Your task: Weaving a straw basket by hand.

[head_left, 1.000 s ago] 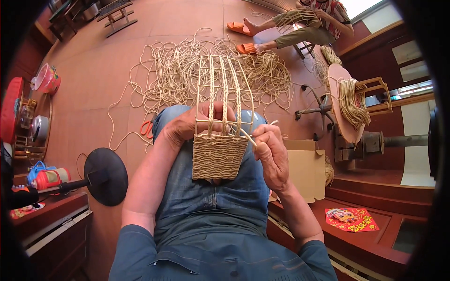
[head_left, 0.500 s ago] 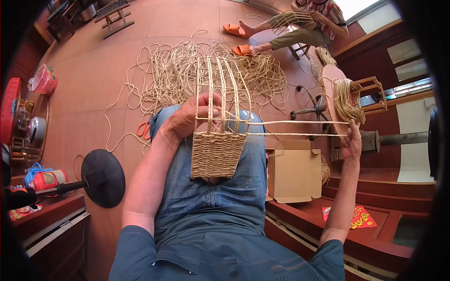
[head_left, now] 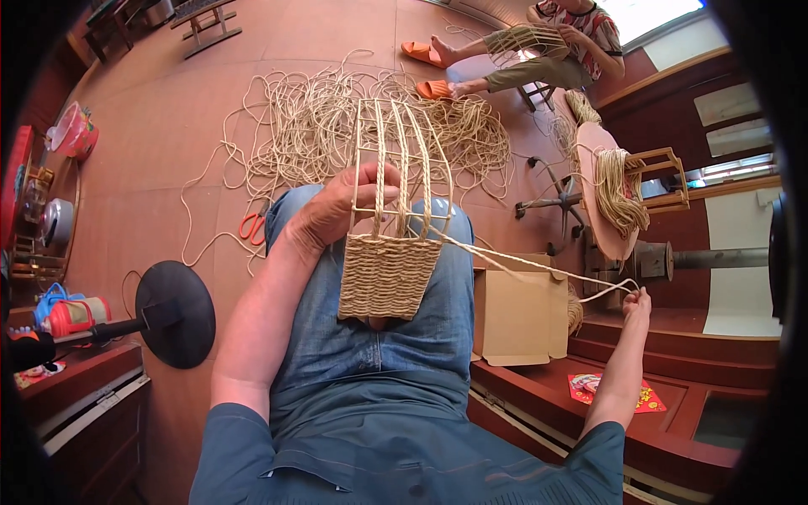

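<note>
A half-woven basket (head_left: 387, 278) rests on my lap, its lower part a tight tan weave. Above the weave rises a bare frame (head_left: 404, 160) of thin rods and twisted cord strands. My left hand (head_left: 358, 194) grips the frame's left side, its fingers curled inside around a rod and strand. Far to the right, my right hand (head_left: 637, 305) pinches a pale cord (head_left: 547, 271), which runs in two lengths from the basket's right upper edge and loops near my fingertips. The inside of the basket is mostly hidden.
Loose cord (head_left: 311, 126) is heaped on the floor ahead, with orange scissors (head_left: 252, 227) beside my knee. An open cardboard box (head_left: 526, 316) stands right. A cord hank (head_left: 621, 194) hangs over a pink round seat (head_left: 593, 151). Another person (head_left: 581, 42) sits at the far right.
My right hand has moved down toward me, pulling the cord from level to a downward slant; its two lengths now lie closer together. My left hand stays on the frame.
</note>
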`<action>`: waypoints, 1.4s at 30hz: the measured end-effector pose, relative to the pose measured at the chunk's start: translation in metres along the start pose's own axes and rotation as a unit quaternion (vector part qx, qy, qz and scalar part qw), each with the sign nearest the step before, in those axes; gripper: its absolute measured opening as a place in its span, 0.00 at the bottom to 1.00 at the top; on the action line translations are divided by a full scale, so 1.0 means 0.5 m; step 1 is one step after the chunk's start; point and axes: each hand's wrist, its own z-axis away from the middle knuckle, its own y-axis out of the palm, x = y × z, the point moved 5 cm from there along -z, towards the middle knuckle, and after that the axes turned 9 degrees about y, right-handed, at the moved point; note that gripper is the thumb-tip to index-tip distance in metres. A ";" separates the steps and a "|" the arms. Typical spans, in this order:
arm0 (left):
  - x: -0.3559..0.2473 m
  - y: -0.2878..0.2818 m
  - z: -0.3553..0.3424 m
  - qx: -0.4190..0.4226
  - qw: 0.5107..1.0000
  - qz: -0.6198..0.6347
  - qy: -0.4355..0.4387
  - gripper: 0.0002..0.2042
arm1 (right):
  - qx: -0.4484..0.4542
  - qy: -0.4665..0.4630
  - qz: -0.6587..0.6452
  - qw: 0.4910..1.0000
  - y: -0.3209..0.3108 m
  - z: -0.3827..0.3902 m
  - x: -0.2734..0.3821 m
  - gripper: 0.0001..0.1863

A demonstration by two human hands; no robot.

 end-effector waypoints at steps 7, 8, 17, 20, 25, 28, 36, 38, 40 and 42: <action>0.014 0.010 -0.017 -0.002 1.000 0.003 -0.021 0.15 | 0.101 -0.257 0.320 0.906 0.210 0.238 -0.168 0.30; 0.007 0.009 -0.004 -0.016 1.000 0.011 -0.020 0.16 | 0.170 -0.266 0.324 0.892 0.281 0.353 -0.226 0.26; -0.006 0.011 0.002 0.016 1.000 0.019 -0.007 0.16 | 0.459 -0.542 0.383 0.591 0.440 1.133 -0.460 0.31; -0.003 0.019 -0.001 0.031 0.998 0.047 -0.004 0.16 | 0.522 -0.473 0.355 0.615 0.445 1.170 -0.539 0.29; -0.005 0.023 -0.001 0.040 0.997 0.056 -0.017 0.15 | 0.496 -0.381 0.383 0.680 0.427 1.078 -0.535 0.20; -0.007 0.020 0.001 0.035 0.999 0.033 -0.016 0.15 | 0.503 -0.340 0.329 0.723 0.419 1.018 -0.530 0.16; 0.003 0.022 0.000 0.027 0.998 -0.034 -0.043 0.13 | 0.435 -0.570 0.377 0.587 0.425 1.086 -0.492 0.25; 0.003 0.023 0.000 0.023 0.998 -0.032 -0.041 0.13 | 0.396 -0.653 0.356 0.538 0.422 1.117 -0.486 0.27; -0.001 0.025 0.003 0.019 0.999 -0.031 -0.039 0.13 | 0.403 -0.653 0.344 0.541 0.425 1.136 -0.496 0.24; -0.008 0.036 0.002 0.016 0.998 -0.028 -0.045 0.12 | 0.485 -0.554 0.313 0.600 0.431 1.123 -0.517 0.17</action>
